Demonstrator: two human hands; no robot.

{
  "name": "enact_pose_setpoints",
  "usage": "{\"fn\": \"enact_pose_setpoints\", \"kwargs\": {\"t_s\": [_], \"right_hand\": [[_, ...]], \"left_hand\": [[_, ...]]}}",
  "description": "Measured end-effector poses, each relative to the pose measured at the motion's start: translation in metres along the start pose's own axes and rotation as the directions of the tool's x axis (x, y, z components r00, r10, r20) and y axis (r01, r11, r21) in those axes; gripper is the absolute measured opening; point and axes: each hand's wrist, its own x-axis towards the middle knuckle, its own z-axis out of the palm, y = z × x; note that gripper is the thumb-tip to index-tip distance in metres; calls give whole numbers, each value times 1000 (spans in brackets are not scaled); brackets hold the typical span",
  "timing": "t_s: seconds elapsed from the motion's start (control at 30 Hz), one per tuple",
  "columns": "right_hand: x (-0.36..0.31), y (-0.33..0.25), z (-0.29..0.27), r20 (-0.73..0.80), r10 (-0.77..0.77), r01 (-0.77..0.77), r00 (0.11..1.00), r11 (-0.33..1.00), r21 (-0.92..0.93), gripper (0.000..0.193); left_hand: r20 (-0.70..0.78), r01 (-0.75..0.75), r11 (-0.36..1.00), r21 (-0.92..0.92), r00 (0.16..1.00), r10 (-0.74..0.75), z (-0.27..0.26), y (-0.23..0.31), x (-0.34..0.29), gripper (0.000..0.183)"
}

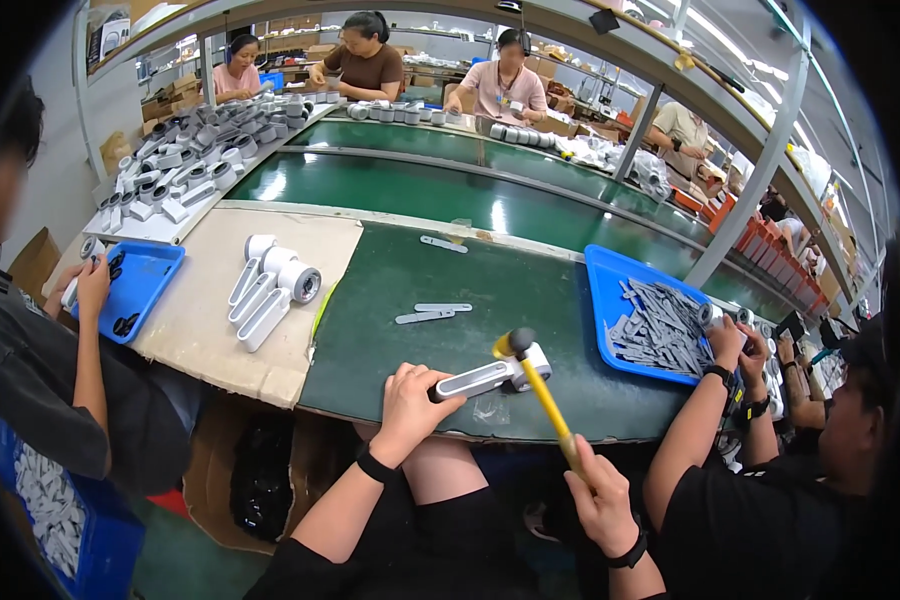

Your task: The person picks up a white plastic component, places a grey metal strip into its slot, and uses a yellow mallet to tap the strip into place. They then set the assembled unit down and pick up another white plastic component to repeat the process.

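Observation:
My left hand (410, 408) is closed round the end of a white plastic housing (478, 379) with a long grey-inset handle and a round head, lying near the front edge of the green mat. My right hand (602, 502) grips the yellow handle of a small mallet (544, 397), raised at a slant. Its black and yellow head overlaps the housing's round end in view; I cannot tell whether they touch. Beyond, two grey plastic strips (434, 313) lie on the mat, with another strip (443, 244) farther back.
Several similar housings (263, 317) sit on cardboard (205, 345) to the left. A blue tray (597, 300) of grey strips stands right, another blue tray (175, 262) left. Co-workers sit at both sides; a green conveyor (400, 172) and a housing pile (185, 150) lie beyond.

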Motion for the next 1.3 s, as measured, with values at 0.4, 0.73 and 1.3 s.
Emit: {"fn": "enact_pose_setpoints", "kwargs": {"t_s": [0.4, 0.73, 1.3], "right_hand": [[1, 2, -3, 129, 56, -46, 990, 996, -79, 55], [-2, -9, 8, 104, 13, -9, 995, 999, -32, 54], [-6, 7, 11, 37, 35, -31, 999, 994, -101, 54]], "left_hand": [[-11, 6, 1000, 21, 1000, -6, 1, -1, -4, 26], [-23, -16, 1000, 13, 1000, 16, 2, 0, -1, 27], [-44, -47, 998, 52, 998, 50, 1, 0, -3, 29]]}}
